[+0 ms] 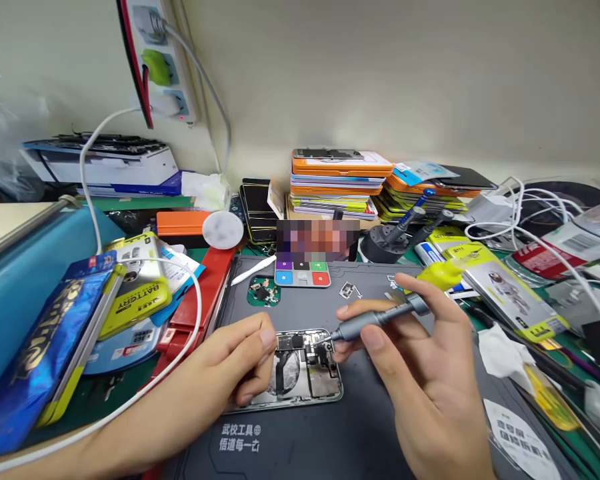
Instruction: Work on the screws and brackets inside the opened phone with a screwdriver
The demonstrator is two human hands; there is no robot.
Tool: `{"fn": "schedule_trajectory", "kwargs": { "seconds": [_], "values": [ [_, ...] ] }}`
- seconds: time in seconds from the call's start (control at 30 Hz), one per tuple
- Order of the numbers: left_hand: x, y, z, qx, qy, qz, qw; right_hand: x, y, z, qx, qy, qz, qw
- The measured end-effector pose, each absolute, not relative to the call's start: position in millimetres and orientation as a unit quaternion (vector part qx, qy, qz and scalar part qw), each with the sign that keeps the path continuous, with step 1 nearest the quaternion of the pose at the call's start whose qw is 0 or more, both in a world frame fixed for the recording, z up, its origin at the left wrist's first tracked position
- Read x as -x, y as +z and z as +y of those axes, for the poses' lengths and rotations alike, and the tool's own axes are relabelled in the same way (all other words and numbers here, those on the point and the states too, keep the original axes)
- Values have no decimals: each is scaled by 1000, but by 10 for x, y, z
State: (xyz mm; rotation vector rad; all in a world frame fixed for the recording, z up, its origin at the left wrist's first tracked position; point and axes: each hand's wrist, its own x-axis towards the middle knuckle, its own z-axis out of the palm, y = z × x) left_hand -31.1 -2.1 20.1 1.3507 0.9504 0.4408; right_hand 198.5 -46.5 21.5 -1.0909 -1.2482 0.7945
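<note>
An opened phone (325,383) with bare inner parts and a round coil lies on a dark grey work mat (365,433). My left hand (245,360) is closed over its left end, hiding that part. In my right hand (420,367) is a grey precision screwdriver (355,328), gripped between thumb and fingers. The screwdriver tilts down to the left, its tip at the phone's upper right parts; whether it touches a screw I cannot tell. Beyond the phone, small metal brackets (349,290) lie on the mat, and a green round patch (264,300) holds tiny parts.
A propped device with a blurred screen (303,277) stands behind the mat. A white stick (253,270) lies left of it. Right are a screwdriver holder (377,247), a yellow bottle (443,272) and battery boxes (505,293). A white cable (199,313) loops across the left, over packets (135,307).
</note>
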Motion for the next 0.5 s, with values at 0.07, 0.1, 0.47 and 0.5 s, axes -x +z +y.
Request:
{"fn": "schedule_trajectory", "kwargs": {
  "seconds": [0.07, 0.1, 0.47, 0.5],
  "values": [
    [305, 214, -23, -585, 195, 415, 669, -1965, 235, -451, 476, 388, -505, 607],
    [302, 220, -25, -580, 196, 413, 674, -1961, 237, -446, 479, 404, -491, 605],
    [270, 241, -13, -527, 214, 358, 741, -2005, 190, -401, 447, 389, -518, 617],
    [268, 229, -6, -521, 219, 352, 746, -2013, 187, -395, 441, 382, -530, 614]
  ]
}}
